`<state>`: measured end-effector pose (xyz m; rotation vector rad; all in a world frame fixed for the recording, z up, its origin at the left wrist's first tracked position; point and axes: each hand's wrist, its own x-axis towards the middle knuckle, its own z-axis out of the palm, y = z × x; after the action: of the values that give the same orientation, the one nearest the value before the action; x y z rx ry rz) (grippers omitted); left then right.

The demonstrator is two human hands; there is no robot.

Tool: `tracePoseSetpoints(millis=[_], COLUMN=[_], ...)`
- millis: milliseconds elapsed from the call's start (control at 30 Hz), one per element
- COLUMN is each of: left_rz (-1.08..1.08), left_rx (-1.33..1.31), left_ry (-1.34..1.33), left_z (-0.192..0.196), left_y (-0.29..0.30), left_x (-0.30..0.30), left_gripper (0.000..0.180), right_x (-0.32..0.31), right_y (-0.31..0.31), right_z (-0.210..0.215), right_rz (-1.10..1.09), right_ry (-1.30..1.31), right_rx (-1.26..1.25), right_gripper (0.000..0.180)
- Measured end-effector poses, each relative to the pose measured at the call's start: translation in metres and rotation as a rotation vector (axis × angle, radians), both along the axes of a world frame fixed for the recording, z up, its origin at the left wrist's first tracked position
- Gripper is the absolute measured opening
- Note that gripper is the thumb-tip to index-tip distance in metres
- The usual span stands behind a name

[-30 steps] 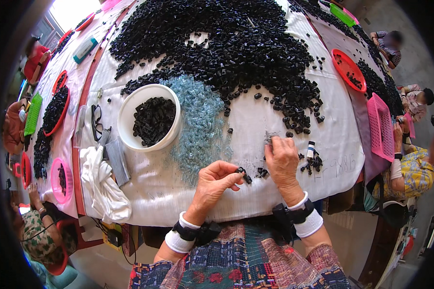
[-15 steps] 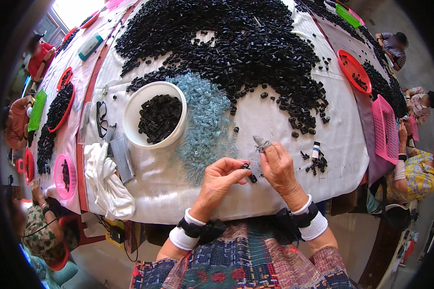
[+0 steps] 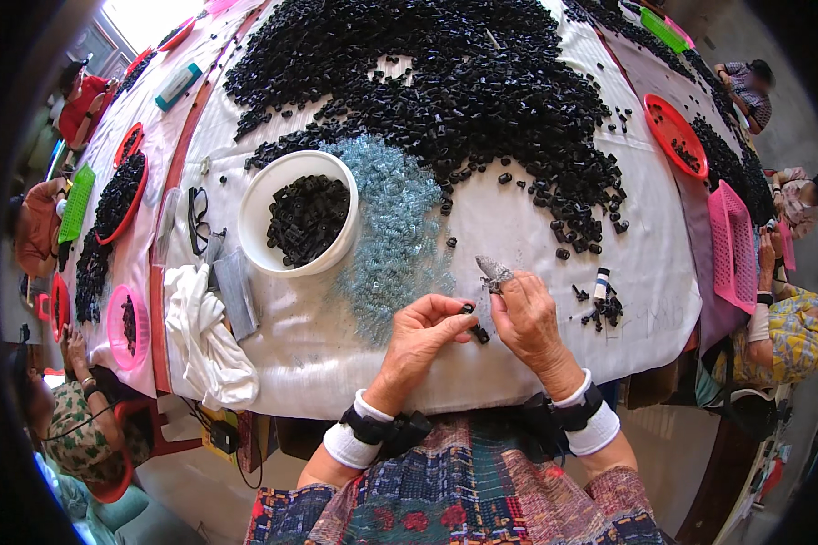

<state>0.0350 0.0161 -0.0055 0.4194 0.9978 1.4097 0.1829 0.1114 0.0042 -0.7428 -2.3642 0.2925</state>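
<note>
Black part point(image 3: 480, 334): at the near side of the white cloth point(image 3: 491, 213).
Left hand point(image 3: 420, 341): thumb and forefinger pinching that part.
Right hand point(image 3: 532, 318): fingertips gripping a grey tangle point(image 3: 492, 268), possibly thin wire, too small to be sure.
White bowl point(image 3: 248, 213): left, holding black pieces point(image 3: 309, 222).
Pale blue coils point(image 3: 393, 232): heaped just right of the bowl.
Black heap point(image 3: 445, 100): spread across the far side.

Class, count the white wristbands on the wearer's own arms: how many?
2: one wristband below the left hand, another wristband below the right hand. A black strap partly covers each; neither is hidden.
</note>
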Motion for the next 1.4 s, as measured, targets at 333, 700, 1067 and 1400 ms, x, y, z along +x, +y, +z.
tracePoseSetpoints(millis=[333, 700, 1067, 1400], left_rz=[0.003, 0.069, 0.090, 0.048], left_rx=[-0.001, 0.053, 0.113, 0.102], left_ry=[-0.084, -0.209, -0.185, -0.044], left_z=[-0.005, -0.003, 0.009, 0.025], left_y=[0.001, 0.004, 0.001, -0.005], left_x=[0.001, 0.011, 0.013, 0.013], left_gripper=[0.013, 0.011, 0.014, 0.016], right_x=[-0.005, -0.014, -0.018, -0.010], right_y=[-0.018, -0.039, -0.052, -0.041], right_z=[0.023, 0.005, 0.018, 0.040], right_rz=[0.152, -0.253, -0.217, -0.143], right_ry=[0.169, 0.630, 0.772, 0.593], right_rx=[-0.335, -0.927, -0.793, -0.506], right_gripper=[0.025, 0.020, 0.021, 0.023])
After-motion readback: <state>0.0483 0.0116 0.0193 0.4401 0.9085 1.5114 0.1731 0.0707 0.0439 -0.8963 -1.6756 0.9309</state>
